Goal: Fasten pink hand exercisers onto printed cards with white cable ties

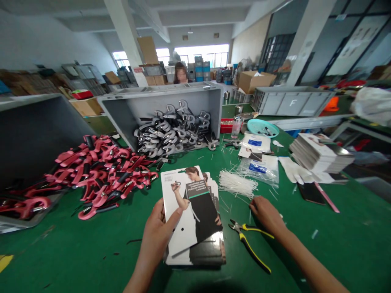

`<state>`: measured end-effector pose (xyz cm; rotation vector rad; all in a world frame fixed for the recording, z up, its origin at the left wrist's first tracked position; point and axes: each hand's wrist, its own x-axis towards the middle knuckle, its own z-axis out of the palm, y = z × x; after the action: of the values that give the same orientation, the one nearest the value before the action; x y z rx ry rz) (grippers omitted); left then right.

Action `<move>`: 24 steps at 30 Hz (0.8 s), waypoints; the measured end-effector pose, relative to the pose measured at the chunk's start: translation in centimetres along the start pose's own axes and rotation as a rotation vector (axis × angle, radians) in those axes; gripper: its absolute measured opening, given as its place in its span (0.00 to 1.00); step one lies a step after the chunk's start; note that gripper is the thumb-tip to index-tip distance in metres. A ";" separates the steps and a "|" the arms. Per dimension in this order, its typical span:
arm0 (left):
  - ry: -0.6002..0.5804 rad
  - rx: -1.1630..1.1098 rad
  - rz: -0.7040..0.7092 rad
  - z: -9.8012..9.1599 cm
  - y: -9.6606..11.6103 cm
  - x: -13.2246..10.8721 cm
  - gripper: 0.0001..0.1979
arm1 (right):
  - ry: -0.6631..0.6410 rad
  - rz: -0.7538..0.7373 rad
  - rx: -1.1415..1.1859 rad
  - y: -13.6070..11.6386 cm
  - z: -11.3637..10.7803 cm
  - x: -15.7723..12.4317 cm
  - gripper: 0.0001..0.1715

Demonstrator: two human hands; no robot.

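Note:
My left hand point(160, 232) grips the left edge of a printed packaging card point(191, 205), lifted off a small stack of the same cards point(210, 252) on the green table. My right hand point(267, 213) rests on the table with fingers curled, touching the loose white cable ties point(236, 183); whether it pinches one is hidden. Yellow-handled cutting pliers point(249, 240) lie between the card stack and my right forearm.
A pile of pink hand grippers point(104, 171) spills at the left. A tipped grey crate point(171, 106) holds grey hand grippers point(171, 130). Bagged ties point(259, 167), white gloves point(295, 171), a card stack point(320, 152) and a dark phone point(311, 192) lie right. A person sits far behind.

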<state>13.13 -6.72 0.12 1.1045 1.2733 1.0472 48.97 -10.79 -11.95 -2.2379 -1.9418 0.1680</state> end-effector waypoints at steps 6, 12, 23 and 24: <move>0.281 0.516 0.464 -2.5 -0.7 0.6 0.30 | -0.020 -0.041 -0.058 -1.1 -0.6 0.4 0.06; 0.174 0.727 0.820 -2.8 -1.2 -2.2 0.17 | 0.000 -0.041 -0.042 -0.9 -3.7 -0.9 0.07; -0.290 1.004 1.110 2.6 3.1 -5.5 0.16 | -0.034 -0.599 0.488 -12.7 -15.0 -4.6 0.06; -0.292 0.987 1.065 2.3 3.1 -5.5 0.14 | -0.024 -0.613 0.521 -13.6 -15.4 -4.4 0.06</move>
<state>15.32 -11.65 4.10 2.7669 0.9019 0.8760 38.21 -14.20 5.78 -1.2714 -2.1733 0.5366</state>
